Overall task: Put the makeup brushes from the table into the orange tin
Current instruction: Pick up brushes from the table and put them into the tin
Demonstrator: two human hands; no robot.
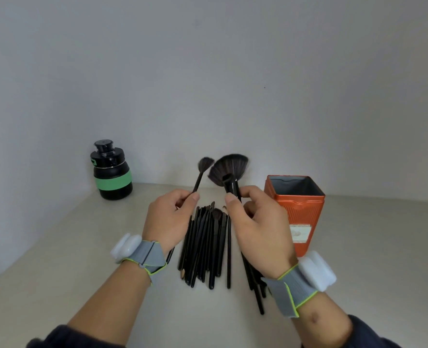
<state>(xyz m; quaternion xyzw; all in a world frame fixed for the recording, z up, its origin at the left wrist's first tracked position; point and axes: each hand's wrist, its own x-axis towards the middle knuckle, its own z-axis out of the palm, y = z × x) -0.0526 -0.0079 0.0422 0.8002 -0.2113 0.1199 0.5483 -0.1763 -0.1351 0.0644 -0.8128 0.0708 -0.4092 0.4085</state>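
Makeup brushes (205,244) lie on beige table (70,247) beneath grey wall (207,71).

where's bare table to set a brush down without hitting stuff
Bare table lies between the black bottle and the left hand, and right of the orange tin. Crowded: the middle, where the brush pile fills the gap between both hands.

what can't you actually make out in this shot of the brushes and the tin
All from the head view:
- Floor of the orange tin: hidden by its own front wall, so brushes inside can't be ruled out.
- Handles of the brushes in the right hand: covered by palm and wrist; their count is unclear.
- Pile of brushes on the table: overlapping, too dense to count.
- Tin label: too small to read.
- Black bottle markings: too small.
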